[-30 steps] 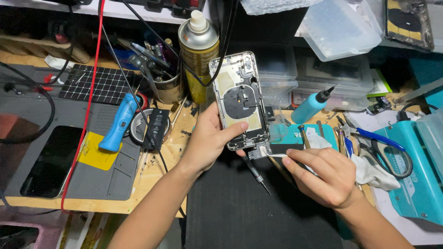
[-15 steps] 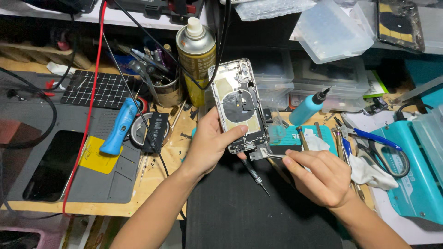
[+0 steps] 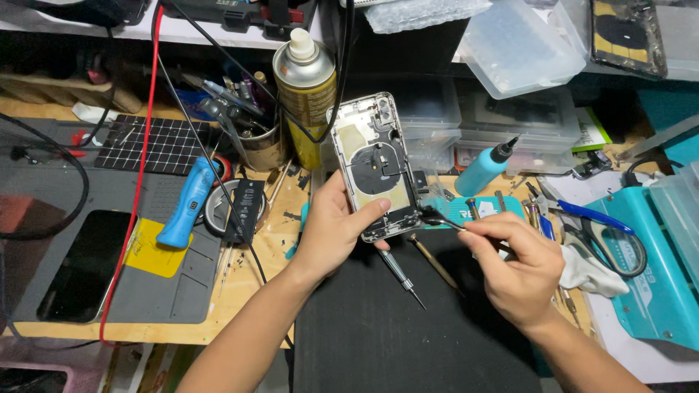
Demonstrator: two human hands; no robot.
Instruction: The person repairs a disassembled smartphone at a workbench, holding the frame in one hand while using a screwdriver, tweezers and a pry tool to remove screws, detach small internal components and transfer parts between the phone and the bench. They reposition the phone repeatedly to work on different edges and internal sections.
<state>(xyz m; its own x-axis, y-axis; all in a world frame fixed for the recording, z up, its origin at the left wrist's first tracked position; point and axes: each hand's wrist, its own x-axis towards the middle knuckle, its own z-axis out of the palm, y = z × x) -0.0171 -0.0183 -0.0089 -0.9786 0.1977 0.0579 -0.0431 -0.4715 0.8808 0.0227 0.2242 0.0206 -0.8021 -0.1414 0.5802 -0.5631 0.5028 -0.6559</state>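
Above the black mat (image 3: 408,327) we held the opened phone housing (image 3: 375,167) upright, left hand (image 3: 331,229) w/ fingers clamped on its lower edge. Right hand (image 3: 517,266) pinched a small brush (image 3: 437,218), bristles touching the housing's bottom corner.

Phone housing (image 3: 375,164): lower left edge hidden behind left hand (image 3: 331,233). Brush (image 3: 437,218): handle buried in right hand (image 3: 520,269). Dark tray (image 3: 626,36): cut by top edge. Teal machine (image 3: 655,284): cut by right edge. Small bench parts: too small to tell.
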